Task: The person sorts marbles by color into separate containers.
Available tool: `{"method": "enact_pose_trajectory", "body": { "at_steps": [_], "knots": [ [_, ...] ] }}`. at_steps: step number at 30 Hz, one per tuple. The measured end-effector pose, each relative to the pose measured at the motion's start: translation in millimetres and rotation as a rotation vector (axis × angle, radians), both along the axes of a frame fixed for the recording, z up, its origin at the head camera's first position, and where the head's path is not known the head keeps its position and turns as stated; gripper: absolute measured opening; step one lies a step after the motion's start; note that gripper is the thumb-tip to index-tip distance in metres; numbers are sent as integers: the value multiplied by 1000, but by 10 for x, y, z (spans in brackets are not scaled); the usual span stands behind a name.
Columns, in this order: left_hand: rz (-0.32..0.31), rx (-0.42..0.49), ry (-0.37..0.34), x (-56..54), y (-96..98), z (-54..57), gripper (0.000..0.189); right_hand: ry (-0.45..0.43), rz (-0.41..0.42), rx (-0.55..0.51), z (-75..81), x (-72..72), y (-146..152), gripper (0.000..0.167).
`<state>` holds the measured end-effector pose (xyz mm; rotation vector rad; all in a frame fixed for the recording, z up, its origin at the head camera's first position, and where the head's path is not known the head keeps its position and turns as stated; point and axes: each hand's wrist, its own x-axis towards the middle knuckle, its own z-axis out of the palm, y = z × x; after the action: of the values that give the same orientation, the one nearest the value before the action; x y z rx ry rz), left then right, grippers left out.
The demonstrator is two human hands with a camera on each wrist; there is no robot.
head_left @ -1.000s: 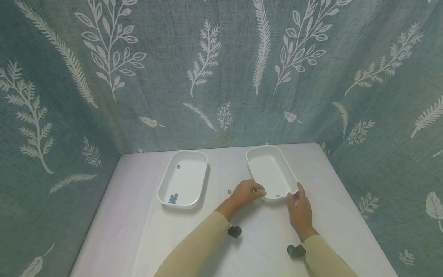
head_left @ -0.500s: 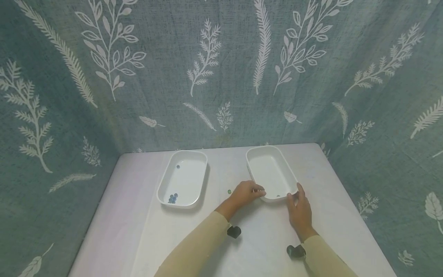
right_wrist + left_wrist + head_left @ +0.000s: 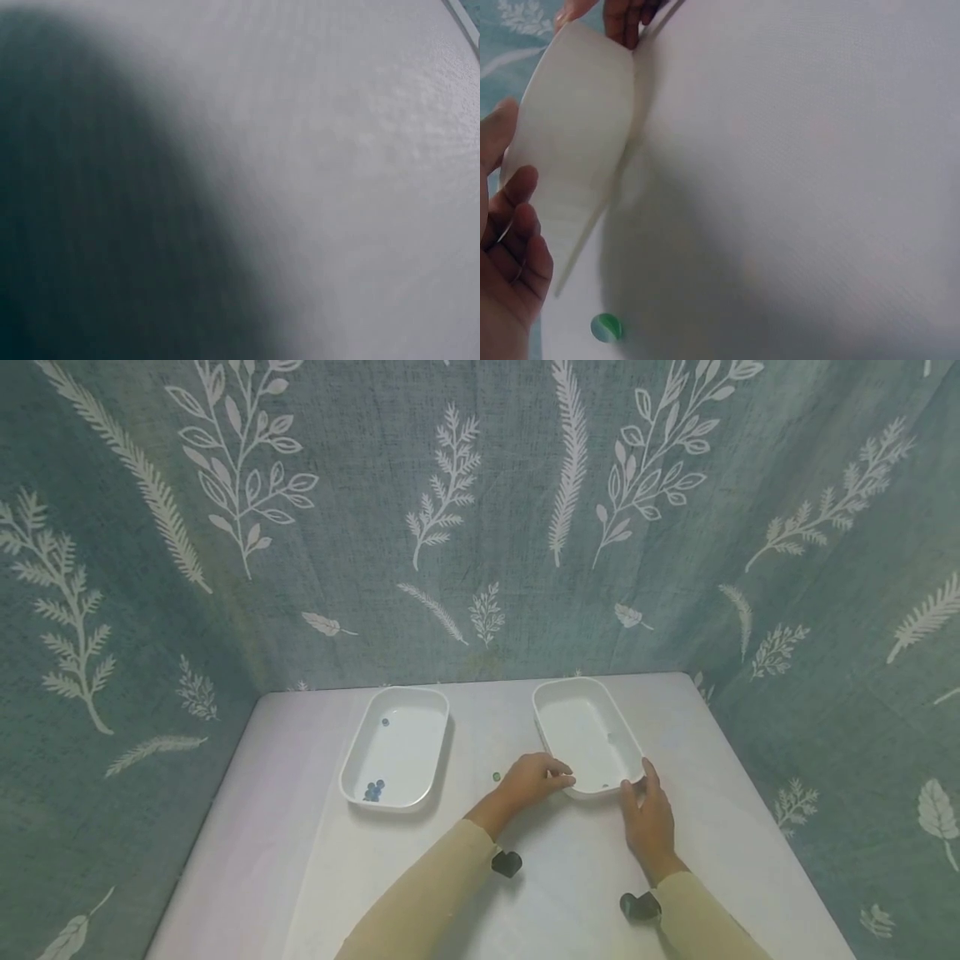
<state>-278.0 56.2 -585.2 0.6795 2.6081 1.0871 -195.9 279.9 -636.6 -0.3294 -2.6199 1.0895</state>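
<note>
My left hand point(image 3: 534, 778) holds the near left corner of a white tray point(image 3: 546, 739), its thumb at the rim. At the near right corner my right hand point(image 3: 649, 822) grips the same tray, thumb in front and fingers along the side. A small greenish marble point(image 3: 605, 786) lies inside, by the near wall. In the left wrist view, the fingers point(image 3: 526, 184) of my left hand are curled at the tray's outer wall point(image 3: 581, 127). A green marble point(image 3: 606, 328) sits on the table just outside the tray. The right wrist view shows mostly blurred white table and a dark shape.
A second white tray point(image 3: 408, 739) stands to the left, with several blue marbles point(image 3: 373, 791) at its near end and a single blue one point(image 3: 386, 722) farther back. The white-covered table point(image 3: 247, 827) ends at a green curtain point(image 3: 480, 527) with white leaf patterns.
Both hands keep their places on the right tray. The marble inside it has shifted very slightly to the right, and a faint pale spot now shows on the tray's floor.
</note>
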Motion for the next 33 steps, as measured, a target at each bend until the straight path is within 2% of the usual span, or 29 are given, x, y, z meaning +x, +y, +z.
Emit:
{"method": "enact_pose_trajectory", "body": {
  "at_steps": [4,8,14,22,33],
  "knots": [
    [-4,29,25,24,-45,9,33,18,-3,9,-39,0,12,66],
    [29,42,30,48,-125,23,32,27,-10,11,-52,-3,24,65],
    [54,25,50,54,-275,23,32,9,-16,6,-37,9,33,65],
    [65,-43,86,31,-511,-14,30,6,-4,3,-22,0,24,65],
    [110,-76,87,26,-816,-63,28,11,-2,-7,0,5,-1,67]
  ]
}}
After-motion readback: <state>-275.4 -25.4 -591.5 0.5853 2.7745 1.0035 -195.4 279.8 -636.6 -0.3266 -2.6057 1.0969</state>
